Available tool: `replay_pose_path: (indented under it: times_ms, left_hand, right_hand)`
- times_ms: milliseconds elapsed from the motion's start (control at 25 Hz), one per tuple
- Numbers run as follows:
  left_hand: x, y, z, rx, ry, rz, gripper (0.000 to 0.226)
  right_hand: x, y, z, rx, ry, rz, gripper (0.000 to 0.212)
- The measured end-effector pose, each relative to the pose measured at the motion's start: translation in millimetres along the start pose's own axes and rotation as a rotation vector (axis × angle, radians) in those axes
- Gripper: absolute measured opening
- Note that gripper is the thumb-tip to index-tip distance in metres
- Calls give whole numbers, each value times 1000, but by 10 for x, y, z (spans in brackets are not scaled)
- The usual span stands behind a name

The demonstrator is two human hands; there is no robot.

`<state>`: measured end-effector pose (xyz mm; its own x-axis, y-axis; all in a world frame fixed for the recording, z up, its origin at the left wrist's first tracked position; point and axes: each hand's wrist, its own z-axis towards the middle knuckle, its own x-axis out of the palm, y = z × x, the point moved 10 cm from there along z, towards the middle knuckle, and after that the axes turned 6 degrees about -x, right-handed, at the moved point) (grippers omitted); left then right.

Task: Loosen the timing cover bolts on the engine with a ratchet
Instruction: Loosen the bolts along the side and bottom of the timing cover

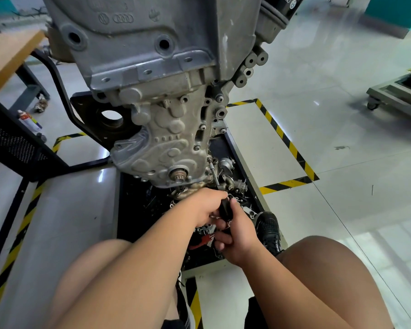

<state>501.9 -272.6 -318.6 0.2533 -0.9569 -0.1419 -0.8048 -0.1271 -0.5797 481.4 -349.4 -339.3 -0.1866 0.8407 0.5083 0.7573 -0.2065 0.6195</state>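
The ratchet (224,208), near the middle of the frame, is held by both hands. The left hand (205,208) and right hand (235,233) are closed around its black handle. Its thin bar is pushed against the lower right edge of the grey timing cover (171,141).

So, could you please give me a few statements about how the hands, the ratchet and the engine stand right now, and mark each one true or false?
1. Both hands grip the ratchet's black handle: the left hand higher up, the right hand lower down. True.
2. The ratchet has a thin metal extension reaching up to the lower right edge of the timing cover. True.
3. The engine lies flat on the wooden table. False: the engine hangs over a black tray full of loose metal parts; the table stands off to the left.
4. The person is wearing gloves. False: both hands are bare.
5. A spray can lies on the floor to the left. True.
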Motion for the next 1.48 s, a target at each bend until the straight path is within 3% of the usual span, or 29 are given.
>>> replay_pose_path:
  times_ms: [120, 280, 360, 480, 600, 640, 720, 800, 920, 1000, 1160, 1360, 1480]
  left_hand:
    - [-73, -9, 55, 52, -66, 10, 20]
    - [-145, 28, 135, 94, -163, 13, 18]
    - [-196, 7, 176, 124, -235, 48, 32]
    - [-189, -70, 167, 172, -308, 168, 43]
    - [-111, -95, 171, 173, -296, 209, 49]
    - [-102, -88, 187, 158, -290, 196, 49]
    - [-61, -51, 196, 100, -227, 75, 38]
    - [-16, -3, 147, 38, -140, -91, 15]
    - [45, 52, 86, 20, -29, -149, 19]
    - [35, 59, 56, 46, -20, -139, 22]
    - [-54, 24, 67, 124, -108, -114, 14]
    - [-19, 3, 111, 135, -131, -145, 16]
    - [4, -6, 102, 121, -119, -152, 19]
  right_hand:
    - [-42, -11, 13, 9, -36, -19, 54]
    - [-111, 318, -39, -355, -206, -921, 40]
    - [-58, 331, -101, -456, -229, -1177, 31]
    - [-52, 332, -119, -471, -242, -1391, 62]
    - [-41, 489, -174, -564, -333, -1644, 68]
    - [-32, 525, -189, -605, -328, -1621, 67]
    - [-79, 536, -179, -595, -267, -1287, 62]
    - [-211, 456, -98, -434, -241, -746, 49]
    - [-264, 177, 6, -118, -223, -28, 20]
    - [-199, 77, 6, -39, -180, 45, 28]
    - [-250, 109, -55, -93, -264, -75, 29]
    - [-369, -85, -220, 121, -332, 293, 21]
    - [-215, -114, -232, 193, -233, 295, 40]
